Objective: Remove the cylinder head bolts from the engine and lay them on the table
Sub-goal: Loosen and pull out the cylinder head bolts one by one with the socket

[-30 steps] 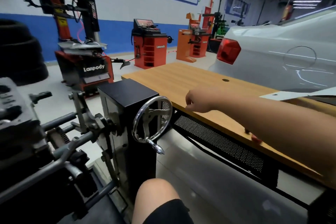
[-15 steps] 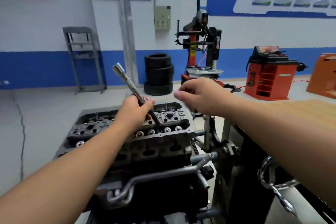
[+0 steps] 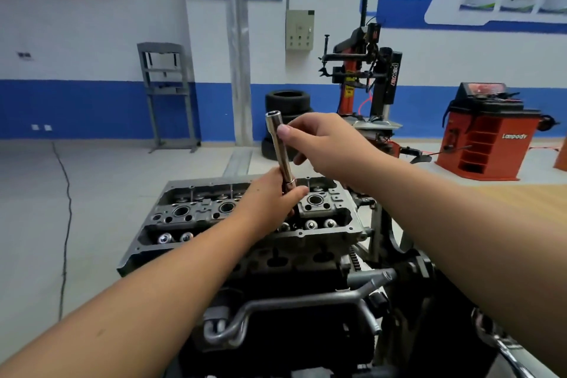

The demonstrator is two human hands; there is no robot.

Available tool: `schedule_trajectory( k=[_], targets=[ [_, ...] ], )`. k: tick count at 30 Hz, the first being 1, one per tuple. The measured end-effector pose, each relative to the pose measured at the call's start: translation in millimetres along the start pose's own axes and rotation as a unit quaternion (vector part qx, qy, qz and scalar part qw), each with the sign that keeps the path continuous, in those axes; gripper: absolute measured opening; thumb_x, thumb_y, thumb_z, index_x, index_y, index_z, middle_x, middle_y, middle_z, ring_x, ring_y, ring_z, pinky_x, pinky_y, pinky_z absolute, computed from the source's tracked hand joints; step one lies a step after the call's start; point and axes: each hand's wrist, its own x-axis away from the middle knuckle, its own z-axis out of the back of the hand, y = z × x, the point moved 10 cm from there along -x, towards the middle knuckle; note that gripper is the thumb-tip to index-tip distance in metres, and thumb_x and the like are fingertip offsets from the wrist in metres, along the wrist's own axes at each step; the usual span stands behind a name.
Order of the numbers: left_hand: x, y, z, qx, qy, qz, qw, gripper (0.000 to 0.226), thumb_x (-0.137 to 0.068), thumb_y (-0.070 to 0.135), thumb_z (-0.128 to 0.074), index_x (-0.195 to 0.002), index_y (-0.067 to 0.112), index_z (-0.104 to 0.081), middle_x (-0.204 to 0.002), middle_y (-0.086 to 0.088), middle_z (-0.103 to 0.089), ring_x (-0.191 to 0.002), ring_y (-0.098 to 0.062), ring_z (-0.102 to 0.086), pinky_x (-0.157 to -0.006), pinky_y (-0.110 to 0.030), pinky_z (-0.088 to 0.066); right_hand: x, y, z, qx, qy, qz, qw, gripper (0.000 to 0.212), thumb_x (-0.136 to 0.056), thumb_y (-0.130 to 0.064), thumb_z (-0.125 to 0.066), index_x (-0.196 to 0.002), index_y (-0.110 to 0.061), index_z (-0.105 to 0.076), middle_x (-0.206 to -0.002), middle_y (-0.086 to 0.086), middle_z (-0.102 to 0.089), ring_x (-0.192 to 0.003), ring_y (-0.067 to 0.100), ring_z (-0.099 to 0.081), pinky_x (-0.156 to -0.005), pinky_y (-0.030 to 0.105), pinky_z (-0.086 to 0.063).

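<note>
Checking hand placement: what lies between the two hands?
In the head view, the chrome socket extension spans it: left hand grips its lower end, right hand touches its top.

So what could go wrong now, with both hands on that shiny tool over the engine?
1. The long socket tool stands tilted, gripped low by the left hand and only pinched near the top by the right hand; it could slip off whatever it sits on.
2. A freed bolt or the tool might drop into the open holes of the cylinder head.
</note>
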Motion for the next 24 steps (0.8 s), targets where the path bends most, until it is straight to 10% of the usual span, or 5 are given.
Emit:
schedule_trajectory(
  k=[9, 14, 24],
  targets=[
    [-3.7, 3.2, -1.0, -0.033, 0.007, -0.011, 0.999, 0.023, -0.099, 0.045, -0.065, -0.097, 0.026, -0.053, -0.084, 0.005, -0.067, -0.076, -0.012, -0.068, -0.075, -0.034, -0.057, -12.6, -3.3, -3.9, -0.111, 0.03, -0.065, 0.991, 0.044, -0.096, -0.067, -0.04, -0.1, -0.028, -0.061, -0.094, -0.006, -0.071, -0.079, 0.003, -0.063, -0.063, 0.024, -0.042],
    [-2.0, 13.4, -3.4, -0.039, 0.026, -0.052, 0.998, 0.027, -0.098, 0.041, -0.069, -0.088, 0.025, -0.05, -0.074, 0.007, -0.057, -0.065, -0.008, -0.053, -0.062, -0.029, -0.042, -22.1, 9.1, -21.6, -0.295, 0.068, -0.143, 0.942, 0.032, -0.102, -0.038, -0.046, -0.087, -0.014, -0.061, -0.069, 0.001, -0.06, -0.061, 0.018, -0.058, -0.064, 0.035, -0.053],
    [9.0, -10.6, -15.9, 0.174, -0.024, -0.014, 0.984, 0.02, -0.111, 0.04, -0.042, -0.121, 0.038, -0.059, -0.109, 0.013, -0.072, -0.107, -0.008, -0.065, -0.09, -0.031, -0.051, -25.2, 27.4, -40.3, -0.447, 0.048, -0.13, 0.884, 0.035, -0.096, -0.028, -0.041, -0.063, -0.018, -0.041, -0.049, -0.003, -0.029, -0.046, 0.015, -0.02, -0.049, 0.029, -0.02]
  ],
)
